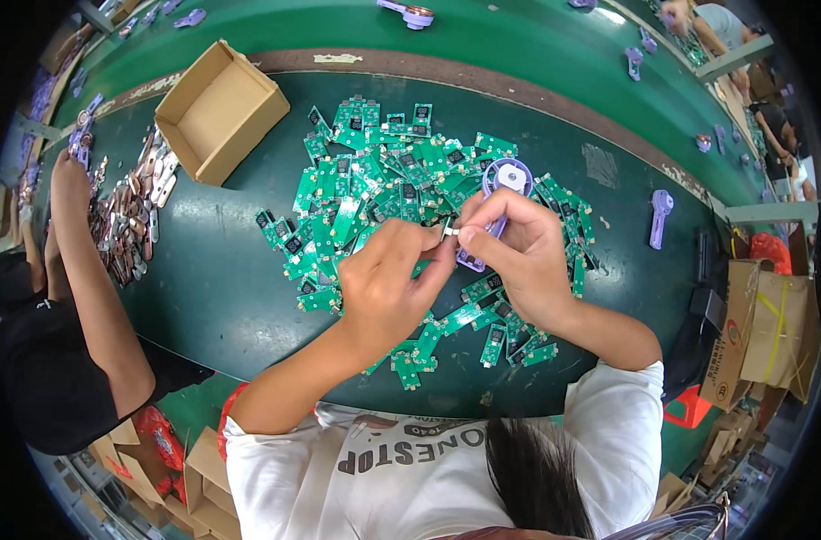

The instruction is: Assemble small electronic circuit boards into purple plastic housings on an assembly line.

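Observation:
My left hand (383, 274) is closed, thumb and forefinger pinching a small green circuit board (445, 227) seen nearly edge-on. Against it, my right hand (527, 256) pinches a small white connector (455, 232) between thumb and forefinger. Behind the right fingers runs a purple handheld-fan housing (471, 261), with a round white motor part (509, 177) in its ring. Whether other right fingers also grip this housing is hidden. Many loose green circuit boards (343, 216) lie heaped around and beneath both hands.
An open cardboard box (221, 112) stands at the back left, near a pile of metallic parts (140, 211). At left, another person's arm (95, 297) reaches over the table. A purple housing (661, 219) lies at right. Beyond the table's raised edge, a green belt (518, 54) carries more housings.

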